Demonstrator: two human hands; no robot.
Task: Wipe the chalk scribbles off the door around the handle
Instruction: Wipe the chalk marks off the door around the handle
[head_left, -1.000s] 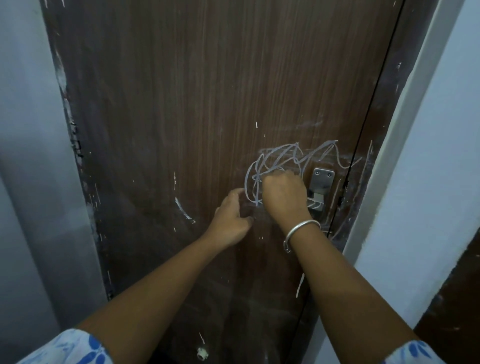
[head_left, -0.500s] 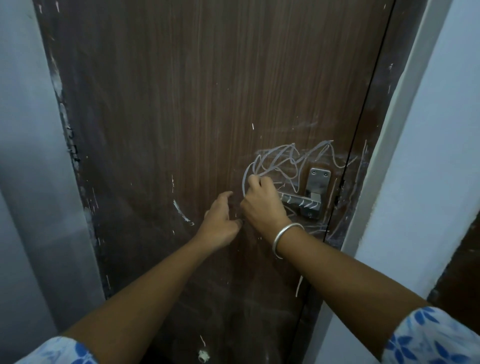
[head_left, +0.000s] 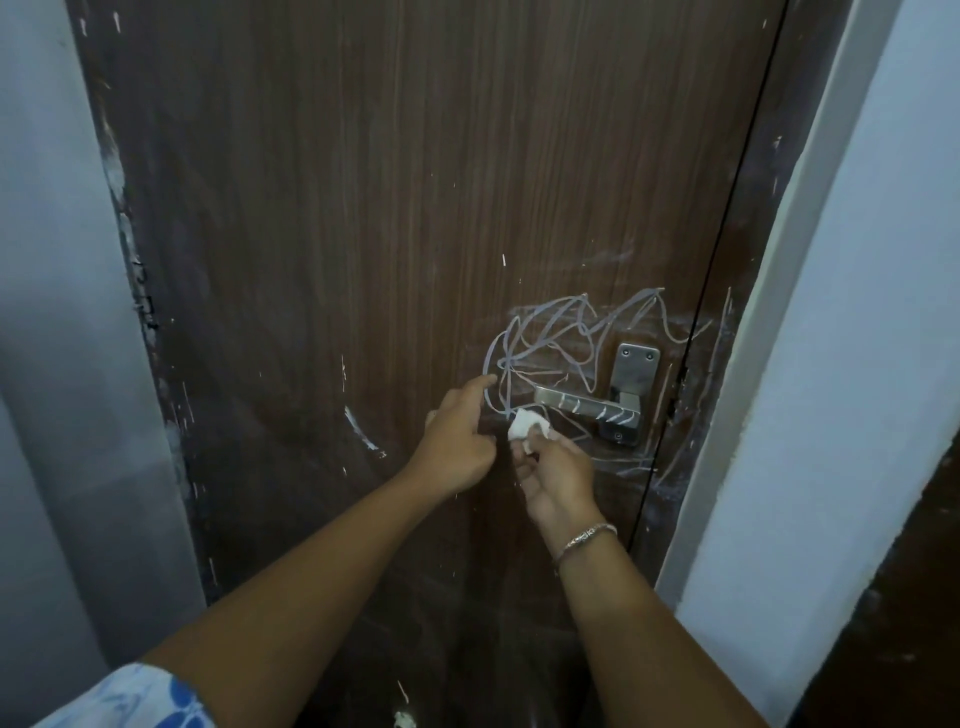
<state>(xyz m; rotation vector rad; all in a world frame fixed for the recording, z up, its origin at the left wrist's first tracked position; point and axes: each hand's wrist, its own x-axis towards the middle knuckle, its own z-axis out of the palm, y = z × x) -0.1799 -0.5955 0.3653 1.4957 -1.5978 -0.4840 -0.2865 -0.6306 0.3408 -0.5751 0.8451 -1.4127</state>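
Pointing with a straight forefinger, the left grip (head_left: 457, 441) holds nothing; its other fingers are curled, and the fingertip reaches the left edge of the chalk scribbles (head_left: 561, 332) on the brown door (head_left: 363, 208). Just right of it, the right grip (head_left: 558, 478) pinches a small white wad (head_left: 527, 428) under the scribbles' left loops. Above and right of that grip, the metal handle (head_left: 587, 408) bears chalk stripes, with more lines above and below it.
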